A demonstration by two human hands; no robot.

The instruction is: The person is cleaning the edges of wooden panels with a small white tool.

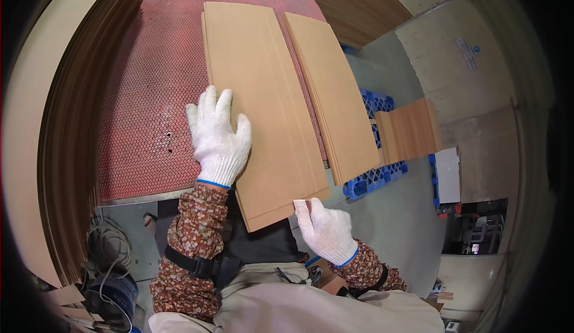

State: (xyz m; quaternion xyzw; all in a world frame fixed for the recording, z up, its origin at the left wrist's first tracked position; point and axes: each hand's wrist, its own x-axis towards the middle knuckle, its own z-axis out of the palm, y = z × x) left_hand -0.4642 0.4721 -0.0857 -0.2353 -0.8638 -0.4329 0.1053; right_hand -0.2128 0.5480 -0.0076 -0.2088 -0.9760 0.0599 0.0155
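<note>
A stack of long brown cardboard sheets [260, 94] lies lengthwise before me on a red mesh-textured tabletop [149, 106], its near end jutting past the table edge. My left hand [220, 133], in a white knitted glove, rests across the stack's left edge with fingers stretched out and thumb apart. At the near end, my right hand [324, 228], gloved the same way, has its thumb and fingers closed on the edge of the cardboard; the exact fingertip contact is partly hidden. A second cardboard stack [332, 94] lies alongside to the right, with a narrow gap between them.
A tall stack of cardboard [78, 130] curves along the left side. On the right floor, a blue plastic pallet [376, 180] stands near another cardboard pile [409, 131]. More cardboard [359, 7] is at the far right. Coiled hoses [110, 243] and a dark bucket [113, 300] sit lower left.
</note>
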